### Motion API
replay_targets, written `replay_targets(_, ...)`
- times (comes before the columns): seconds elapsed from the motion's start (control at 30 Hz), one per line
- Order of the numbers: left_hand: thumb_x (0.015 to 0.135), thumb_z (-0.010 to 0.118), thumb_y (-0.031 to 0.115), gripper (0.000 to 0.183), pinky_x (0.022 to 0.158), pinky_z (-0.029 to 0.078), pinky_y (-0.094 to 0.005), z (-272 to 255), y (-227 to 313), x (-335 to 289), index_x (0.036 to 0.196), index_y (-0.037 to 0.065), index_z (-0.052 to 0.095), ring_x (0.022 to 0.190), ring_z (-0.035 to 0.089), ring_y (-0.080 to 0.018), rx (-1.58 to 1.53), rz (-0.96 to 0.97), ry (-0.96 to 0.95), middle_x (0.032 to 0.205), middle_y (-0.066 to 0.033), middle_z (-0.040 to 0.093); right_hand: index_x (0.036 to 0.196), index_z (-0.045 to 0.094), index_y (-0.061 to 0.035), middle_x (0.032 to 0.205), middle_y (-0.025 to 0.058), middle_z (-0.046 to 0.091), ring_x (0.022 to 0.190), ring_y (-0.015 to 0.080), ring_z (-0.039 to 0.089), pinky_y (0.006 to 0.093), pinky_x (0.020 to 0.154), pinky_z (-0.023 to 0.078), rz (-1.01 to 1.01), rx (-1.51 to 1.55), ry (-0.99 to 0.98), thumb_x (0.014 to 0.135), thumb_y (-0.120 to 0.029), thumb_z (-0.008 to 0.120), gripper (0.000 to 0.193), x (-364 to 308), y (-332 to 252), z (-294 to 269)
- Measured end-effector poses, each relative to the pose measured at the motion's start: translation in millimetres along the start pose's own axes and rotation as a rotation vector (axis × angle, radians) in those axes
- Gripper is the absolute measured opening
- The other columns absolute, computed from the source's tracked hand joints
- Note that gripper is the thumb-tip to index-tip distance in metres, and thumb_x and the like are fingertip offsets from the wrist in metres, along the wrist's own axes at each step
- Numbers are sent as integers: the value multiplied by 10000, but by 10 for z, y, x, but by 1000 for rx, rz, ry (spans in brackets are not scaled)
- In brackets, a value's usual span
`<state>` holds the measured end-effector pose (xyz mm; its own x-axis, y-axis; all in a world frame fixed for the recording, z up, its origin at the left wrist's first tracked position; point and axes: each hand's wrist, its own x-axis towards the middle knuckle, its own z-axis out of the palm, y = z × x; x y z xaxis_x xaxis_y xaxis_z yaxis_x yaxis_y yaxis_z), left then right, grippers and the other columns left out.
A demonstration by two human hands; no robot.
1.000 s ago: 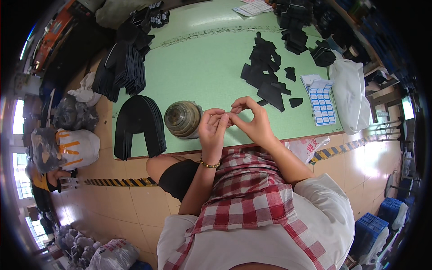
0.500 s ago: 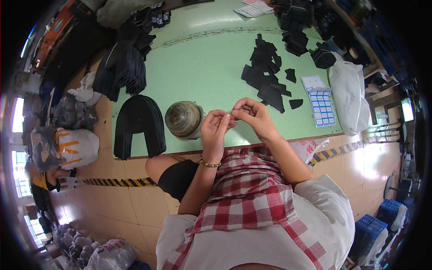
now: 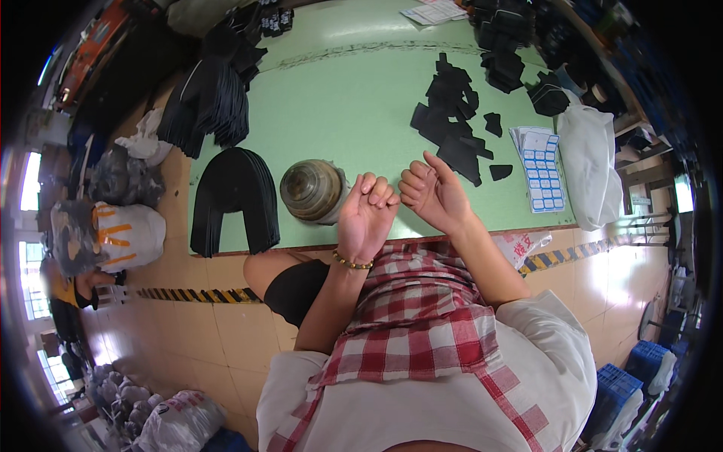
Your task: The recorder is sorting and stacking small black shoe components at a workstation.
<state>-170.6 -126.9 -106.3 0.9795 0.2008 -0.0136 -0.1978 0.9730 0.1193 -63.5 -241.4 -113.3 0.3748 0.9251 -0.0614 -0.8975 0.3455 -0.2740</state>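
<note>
At the left of the frame, a white plastic bag with orange stripes [image 3: 129,235] stands on the tan tiled floor [image 3: 199,343]. At upper left, a bundle of thin black curved sheets [image 3: 203,105] lies along the edge of the light-green worktop [image 3: 339,105]. Below it, left of centre, sits a neat stack of flat black U-shaped pieces [image 3: 235,177]. Just right of that stack is a brownish-grey ringed dome [image 3: 310,190].

At the centre, beside the dome, the left hand [image 3: 367,218] shows its palm, fingers loosely bent, with a beaded bracelet [image 3: 352,261] on the wrist. Near it, the right hand [image 3: 437,197] curls its fingers toward the palm, thumb raised. Whether either grip pinches anything small, I cannot tell.

Right of centre, beyond the right hand, lie irregular flat black scraps [image 3: 450,124]; farther right are white sheets of blue-framed labels [image 3: 544,177] and a whitish plastic bag [image 3: 587,166].
</note>
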Motion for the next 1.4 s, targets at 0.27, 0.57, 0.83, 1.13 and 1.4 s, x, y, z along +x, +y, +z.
replay_targets(0.27,1011,292,214,269,726,329,-268,-46,-19,-12,785,106,390,653,319,-117,22,18,35,686,1,310,690,382,-94,651,12,351,620,154,340,289,592,319,-21,100,10,978,-372,321,405,-19,51,-3)
replay_targets(0.57,1010,292,219,279,708,325,-264,-80,-27,-29,772,109,388,643,317,-112,52,15,24,669,5,309,642,306,-96,635,25,291,615,182,291,308,602,283,-2,237,-8,965,-416,299,455,-31,60,-29)
replay_targets(0.83,1002,304,204,253,709,324,-261,-120,-30,-34,778,118,383,641,320,-104,68,14,18,677,13,318,640,320,-93,640,26,311,618,180,302,307,603,295,-4,220,27,961,-420,294,458,-32,73,-33)
replay_targets(1.13,749,385,68,149,766,335,-274,-158,6,-207,869,40,471,695,408,-136,827,192,-207,652,-29,416,733,466,-77,619,-8,399,608,130,414,256,595,370,-80,-485,181,960,-220,422,272,-86,244,-108)
replay_targets(1.4,741,687,247,297,1033,225,-599,208,294,-361,1032,208,639,1191,416,-272,2831,1095,372,1175,-45,551,1197,455,-23,1227,164,436,1218,337,381,437,957,355,-614,-2485,644,708,-90,650,531,-282,-275,-465)
